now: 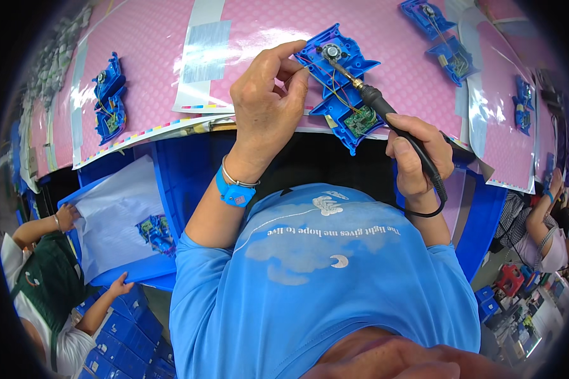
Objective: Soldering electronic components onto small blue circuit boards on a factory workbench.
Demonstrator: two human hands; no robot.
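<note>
My left hand (pixel 269 104) has its fingers closed at the left edge of an opened blue plastic shell (pixel 355 62); whether a thin wire is also pinched there I cannot tell. Wrapped in my right hand (pixel 420 151) is a black-handled soldering iron (pixel 379 101). Its metal tip points at a small round speaker (pixel 332 52) in the shell's upper half. Thin coloured wires (pixel 340 95) run from there down to a green circuit board (pixel 360 121) in the lower half. The lower half overhangs the table's near edge.
The table carries a pink patterned covering (pixel 259 25). Similar opened shells lie at the left (pixel 109 101), upper right (pixel 441 41) and far right (pixel 523 106). Left of me, a co-worker (pixel 50 284) holds a blue bin (pixel 161 208) with paper and blue parts. Another person (pixel 544 227) is at right.
</note>
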